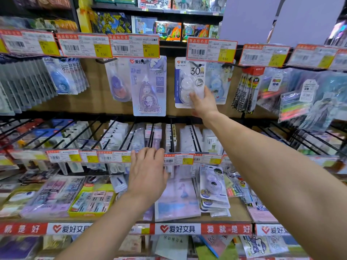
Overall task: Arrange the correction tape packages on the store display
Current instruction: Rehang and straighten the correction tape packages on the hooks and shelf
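My right hand [203, 103] reaches up to a white and blue correction tape package [185, 79] marked 30m that hangs on an upper hook, thumb on its front and fingers behind its lower right corner. A purple correction tape package [149, 87] hangs on the hook to its left. My left hand [148, 175] lies lower down, fingers spread over the price-tag rail [178, 159] of the middle hook row. Loose correction tape packages [213, 186] are piled on the shelf below, right of that hand.
Price tags [134, 46] run along the top hook row. More hanging packs fill the left [62, 77] and right [246, 91]. Black hooks [127, 134] stick out toward me in the middle row. A yellow box [92, 201] sits on the lower shelf.
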